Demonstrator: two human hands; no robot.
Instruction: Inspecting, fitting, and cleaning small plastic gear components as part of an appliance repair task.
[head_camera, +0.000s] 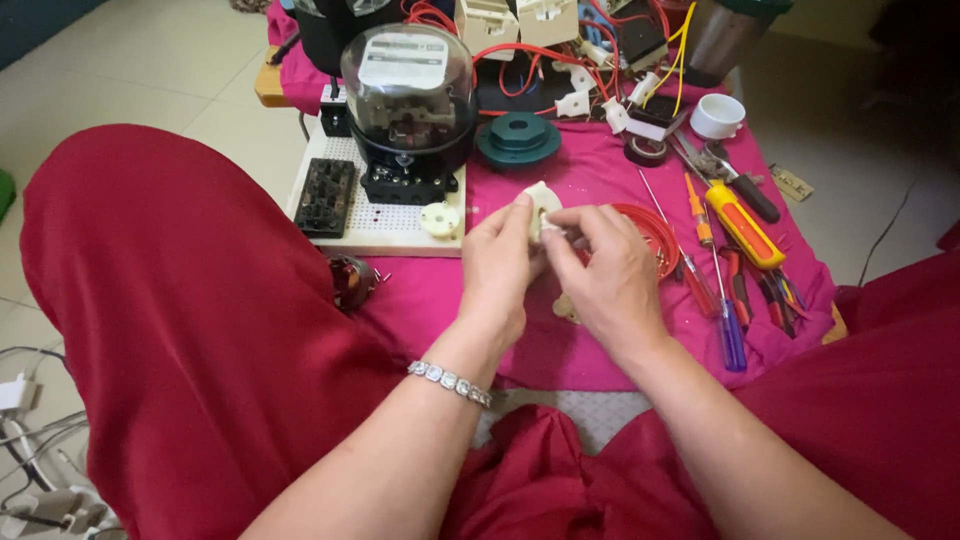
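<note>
Both my hands meet over a low table draped in a pink cloth (600, 180). My left hand (500, 265), with a sparkling bracelet on its wrist, pinches a small cream plastic part (540, 200) from the left. My right hand (605, 270) grips the same part from the right with fingertips closed on it. A coil of red wire (655, 235) lies just behind my right hand.
An electricity meter with a clear dome (408, 95) stands on a white perforated board (390, 225). A dark green pulley (517, 138), a white cup (717, 115), a yellow-handled screwdriver (742, 225), pliers and other screwdrivers lie to the right. My red-clad knee (170, 300) rises at left.
</note>
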